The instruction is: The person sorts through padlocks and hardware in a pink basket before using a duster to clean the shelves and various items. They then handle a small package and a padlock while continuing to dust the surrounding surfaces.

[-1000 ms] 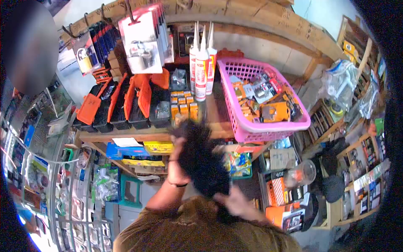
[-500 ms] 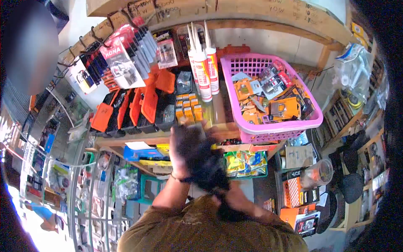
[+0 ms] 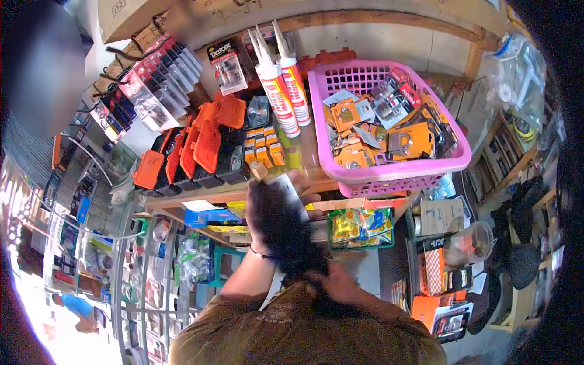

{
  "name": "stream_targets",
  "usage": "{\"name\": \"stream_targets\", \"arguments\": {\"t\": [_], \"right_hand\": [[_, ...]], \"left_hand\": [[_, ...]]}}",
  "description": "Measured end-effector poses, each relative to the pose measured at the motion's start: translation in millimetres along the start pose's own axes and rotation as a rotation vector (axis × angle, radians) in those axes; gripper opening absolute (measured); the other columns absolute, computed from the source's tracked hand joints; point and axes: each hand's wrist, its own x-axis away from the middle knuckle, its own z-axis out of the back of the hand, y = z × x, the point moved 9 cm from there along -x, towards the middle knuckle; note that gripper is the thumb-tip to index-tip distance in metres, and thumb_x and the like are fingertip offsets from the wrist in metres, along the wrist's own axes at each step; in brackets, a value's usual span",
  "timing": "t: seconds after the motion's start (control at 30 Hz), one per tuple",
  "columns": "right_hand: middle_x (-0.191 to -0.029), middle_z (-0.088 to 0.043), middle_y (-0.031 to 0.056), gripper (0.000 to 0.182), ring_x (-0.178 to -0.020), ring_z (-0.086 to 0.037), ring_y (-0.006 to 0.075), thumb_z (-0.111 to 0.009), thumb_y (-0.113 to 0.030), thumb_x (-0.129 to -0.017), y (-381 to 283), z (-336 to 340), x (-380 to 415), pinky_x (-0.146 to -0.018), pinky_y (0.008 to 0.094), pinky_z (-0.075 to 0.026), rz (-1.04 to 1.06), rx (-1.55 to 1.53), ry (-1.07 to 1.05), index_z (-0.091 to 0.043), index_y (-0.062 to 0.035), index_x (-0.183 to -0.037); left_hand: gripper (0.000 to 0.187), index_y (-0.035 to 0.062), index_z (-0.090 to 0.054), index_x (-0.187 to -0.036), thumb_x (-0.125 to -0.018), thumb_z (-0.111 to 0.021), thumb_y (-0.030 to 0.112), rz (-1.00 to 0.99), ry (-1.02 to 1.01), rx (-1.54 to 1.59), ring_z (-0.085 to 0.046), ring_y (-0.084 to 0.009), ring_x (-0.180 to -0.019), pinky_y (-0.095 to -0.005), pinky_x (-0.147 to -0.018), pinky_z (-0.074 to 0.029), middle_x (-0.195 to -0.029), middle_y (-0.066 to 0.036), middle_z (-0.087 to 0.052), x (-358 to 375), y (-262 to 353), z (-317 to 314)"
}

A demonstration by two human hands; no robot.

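Observed before the front edge of the counter [image 3: 311,155], between both hands: a dark, fuzzy-looking bundle [image 3: 283,237], too blurred to identify. Noted at its upper end: a flat white piece [image 3: 292,193], partly covered by the bundle. Found along the bundle's left side: the left hand [image 3: 257,237], directed toward the counter, with a dark band [image 3: 261,253] at the wrist. Recorded at the bundle's lower end: the right hand [image 3: 333,281], close against the dark material. Regarding the fingers [image 3: 312,198] past the right side of the white piece: slightly parted, apparently of the left hand, though not provable here. Cannot tell how far open either grasp is, or whether firm on bundle or white piece, owing to blur and cover. Listed on the counter, near its front edge: small orange boxes [image 3: 266,143], just beyond the white piece, with upright cartridges [image 3: 277,96] behind and a pink basket [image 3: 407,174] to the right. For sound handling, advise supporting the white piece from below, gathering loose dark material clear of its face, and working short of the edge, so as not to knock boxes or topple cartridges.
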Motion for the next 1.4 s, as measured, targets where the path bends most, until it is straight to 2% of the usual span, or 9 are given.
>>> {"name": "stream_targets", "arguments": {"t": [0.17,0.23,0.27,0.37,0.73,0.77,0.93,1.07,1.4], "right_hand": [[-0.064,-0.060,0.0109,0.042,-0.058,-0.058,0.0276,-0.048,-0.040,-0.083,132,-30,-14,-0.060,0.0399,-0.047,-0.082,-1.071,-0.595,-0.059,0.0000,-0.080],[-0.064,-0.060,0.0118,0.042,-0.057,-0.058,0.0269,-0.048,-0.039,-0.082,50,-3,5,-0.060,0.0405,-0.047,-0.341,0.003,-0.129,-0.060,0.0008,-0.078],[-0.064,-0.060,0.0132,0.042,-0.058,-0.058,0.0283,-0.049,-0.040,-0.081,-38,11,5,-0.061,0.0430,-0.046,0.355,0.196,0.275,-0.061,-0.0007,-0.074],[-0.084,-0.060,0.0126,0.035,-0.077,-0.055,0.0224,-0.053,-0.033,-0.082,38,18,-2,-0.079,0.0382,-0.041,-0.496,-0.008,-0.093,-0.055,-0.0009,-0.096],[-0.056,-0.052,0.0041,0.027,-0.049,-0.049,0.0127,-0.047,-0.027,-0.085,39,-16,-10,-0.047,0.0275,-0.040,-0.147,0.008,-0.168,-0.053,-0.0025,-0.074],[-0.053,-0.051,0.0049,0.030,-0.046,-0.048,0.0130,-0.041,-0.027,-0.086,29,-34,-7,-0.043,0.0266,-0.039,0.017,0.211,-0.163,-0.052,-0.0035,-0.070],[-0.062,-0.055,0.0057,0.020,-0.053,-0.050,0.0132,-0.052,-0.019,-0.083,27,0,-11,-0.050,0.0268,-0.042,-0.184,-0.747,-0.298,-0.054,-0.0012,-0.092],[-0.059,-0.057,0.0073,0.032,-0.053,-0.055,0.0156,-0.043,-0.029,-0.083,-4,-20,3,-0.048,0.0273,-0.042,-0.090,-0.074,-0.122,-0.057,-0.0047,-0.068],[-0.075,-0.059,0.0106,0.031,-0.062,-0.055,0.0208,-0.047,-0.031,-0.084,50,15,-5,-0.058,0.0344,-0.045,-0.005,-0.409,-0.308,-0.054,-0.0004,-0.087]], "left_hand": [[0.072,0.0053,-0.033,-0.126,-0.079,-0.034,0.060,0.007,0.076,0.402,-0.047,-0.0314,-0.105,-0.0469,-0.089,-0.038,-0.123,-0.016,-0.043,-2,-4,-17],[0.070,0.0051,-0.032,-0.127,-0.080,-0.034,0.058,-0.067,-0.174,0.252,-0.049,-0.0323,-0.103,-0.0451,-0.090,-0.038,-0.118,-0.016,-0.047,-6,2,-24],[0.071,0.0048,-0.034,-0.126,-0.080,-0.033,0.059,-0.005,-0.080,0.055,-0.050,-0.0333,-0.102,-0.0457,-0.088,-0.039,-0.117,-0.016,-0.048,-7,-5,-15],[0.072,0.0038,-0.035,-0.125,-0.080,-0.031,0.060,0.013,-0.316,0.189,-0.049,-0.0357,-0.101,-0.0481,-0.086,-0.040,-0.116,-0.017,-0.048,-1,4,-28],[0.067,0.0080,-0.033,-0.127,-0.082,-0.031,0.057,-0.189,0.228,-0.082,-0.046,-0.0294,-0.107,-0.0450,-0.089,-0.038,-0.120,-0.014,-0.045,-1,21,13],[0.064,0.0095,-0.035,-0.126,-0.082,-0.032,0.056,-0.051,-0.323,-0.005,-0.046,-0.0289,-0.107,-0.0453,-0.089,-0.038,-0.120,-0.013,-0.045,0,13,-11],[0.074,0.0064,-0.032,-0.127,-0.078,-0.037,0.061,-0.108,0.034,0.254,-0.043,-0.0351,-0.109,-0.0540,-0.089,-0.034,-0.122,-0.017,-0.043,-5,25,-2],[0.073,0.0059,-0.033,-0.127,-0.079,-0.033,0.061,0.153,-0.528,0.230,-0.042,-0.0314,-0.112,-0.0475,-0.096,-0.030,-0.123,-0.015,-0.043,-1,3,-20],[0.076,0.0035,-0.032,-0.126,-0.080,-0.027,0.063,0.062,-0.259,0.172,-0.043,-0.0303,-0.112,-0.0419,-0.096,-0.031,-0.123,-0.016,-0.043,0,-4,-27]]}}
